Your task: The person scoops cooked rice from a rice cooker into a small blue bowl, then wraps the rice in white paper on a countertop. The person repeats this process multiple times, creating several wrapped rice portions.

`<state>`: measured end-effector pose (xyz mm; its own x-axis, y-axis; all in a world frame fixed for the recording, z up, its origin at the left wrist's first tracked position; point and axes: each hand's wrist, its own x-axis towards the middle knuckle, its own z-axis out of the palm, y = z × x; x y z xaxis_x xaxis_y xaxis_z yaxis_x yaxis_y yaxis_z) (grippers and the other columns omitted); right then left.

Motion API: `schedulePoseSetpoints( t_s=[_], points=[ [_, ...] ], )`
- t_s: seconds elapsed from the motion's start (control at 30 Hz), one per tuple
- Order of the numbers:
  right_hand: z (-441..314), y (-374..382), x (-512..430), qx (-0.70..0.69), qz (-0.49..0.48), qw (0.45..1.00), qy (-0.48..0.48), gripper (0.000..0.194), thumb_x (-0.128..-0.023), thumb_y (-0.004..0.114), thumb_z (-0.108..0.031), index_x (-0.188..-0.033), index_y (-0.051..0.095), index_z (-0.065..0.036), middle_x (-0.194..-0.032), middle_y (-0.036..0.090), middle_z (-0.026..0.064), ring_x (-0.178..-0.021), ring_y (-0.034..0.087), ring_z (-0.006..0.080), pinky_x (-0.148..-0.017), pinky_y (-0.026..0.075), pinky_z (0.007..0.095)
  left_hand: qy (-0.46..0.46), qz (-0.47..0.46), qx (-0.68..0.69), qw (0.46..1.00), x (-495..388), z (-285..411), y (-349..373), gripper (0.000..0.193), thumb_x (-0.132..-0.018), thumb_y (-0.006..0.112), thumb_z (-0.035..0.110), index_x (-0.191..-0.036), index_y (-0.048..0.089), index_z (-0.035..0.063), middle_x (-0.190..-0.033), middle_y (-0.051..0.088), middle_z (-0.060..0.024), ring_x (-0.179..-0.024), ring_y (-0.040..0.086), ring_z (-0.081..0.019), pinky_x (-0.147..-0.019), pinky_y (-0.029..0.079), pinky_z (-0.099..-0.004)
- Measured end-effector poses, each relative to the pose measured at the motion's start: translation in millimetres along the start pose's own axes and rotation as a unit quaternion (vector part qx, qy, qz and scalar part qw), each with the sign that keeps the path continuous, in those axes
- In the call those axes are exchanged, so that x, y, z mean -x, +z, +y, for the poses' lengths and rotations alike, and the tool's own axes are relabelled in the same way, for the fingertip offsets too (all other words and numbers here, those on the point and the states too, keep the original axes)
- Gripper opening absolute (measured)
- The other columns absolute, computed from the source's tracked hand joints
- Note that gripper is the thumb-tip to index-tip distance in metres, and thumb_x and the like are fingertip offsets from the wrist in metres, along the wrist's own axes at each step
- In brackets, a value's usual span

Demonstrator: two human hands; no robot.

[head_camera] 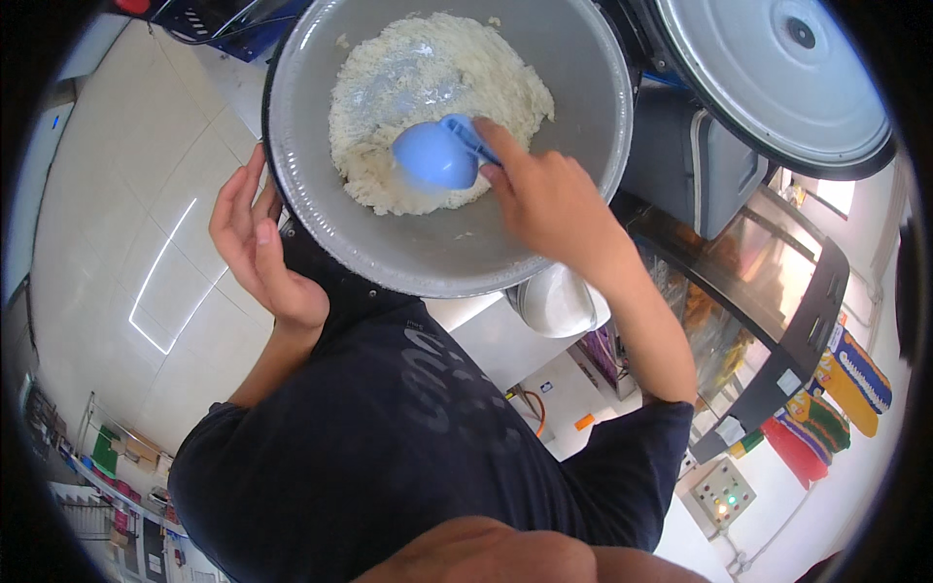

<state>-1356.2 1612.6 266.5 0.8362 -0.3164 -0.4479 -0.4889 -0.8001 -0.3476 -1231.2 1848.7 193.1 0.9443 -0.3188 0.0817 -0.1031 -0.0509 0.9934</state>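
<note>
My right hand (547, 197) grips the handle of a blue plastic scoop (434, 154) inside a large round metal pot (583, 65). The scoop is tipped with its rounded underside towards me, low over the white cooked rice (503, 65) that lies across the pot's bottom. Blur shows at the scoop's lower edge; its contents are hidden. My left hand (266, 248) is at the pot's left outer side, fingers apart and palm towards the wall. It holds nothing; part of its fingertips is hidden behind the pot.
A round metal lid (773, 65) stands raised at the upper right, beside a grey container (663, 153). Below the pot's rim is a white round container (557, 302). A glass-sided display case (736, 291) stands at the right, and tiled floor (109, 218) stretches at the left.
</note>
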Motion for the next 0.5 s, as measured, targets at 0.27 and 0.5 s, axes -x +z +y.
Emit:
schedulePoseSetpoints(
  t_s=[0.27,0.5],
  points=[
    [52.2,43.8,-69.2,-0.001,-0.091,0.996,0.019,0.037,-0.103,0.053,-0.019,-0.137,0.052,-0.002,-0.086,0.070,0.0310,-0.084,0.069,0.0496,-0.079,0.052,0.0563,0.010,-0.011,0.079,0.997,-1.2,1.8,1.4,0.048,-0.106,0.039,0.017,-0.146,0.035,-0.0081,-0.152,0.045,-0.0326,-0.138,0.052,-0.0406,-0.117,0.039,-0.0490],
    [-16.8,56.2,-25.7,-0.101,-0.158,0.982,-0.014,0.041,-0.100,0.054,-0.015,-0.135,0.046,0.004,-0.081,0.068,0.0329,-0.084,0.069,0.0516,-0.079,0.052,0.0572,0.008,-0.012,0.113,0.993,0.0,1.0,2.2,0.045,-0.105,0.042,0.009,-0.146,0.036,-0.0088,-0.152,0.045,-0.0307,-0.139,0.052,-0.0386,-0.118,0.039,-0.0468]
  ],
)
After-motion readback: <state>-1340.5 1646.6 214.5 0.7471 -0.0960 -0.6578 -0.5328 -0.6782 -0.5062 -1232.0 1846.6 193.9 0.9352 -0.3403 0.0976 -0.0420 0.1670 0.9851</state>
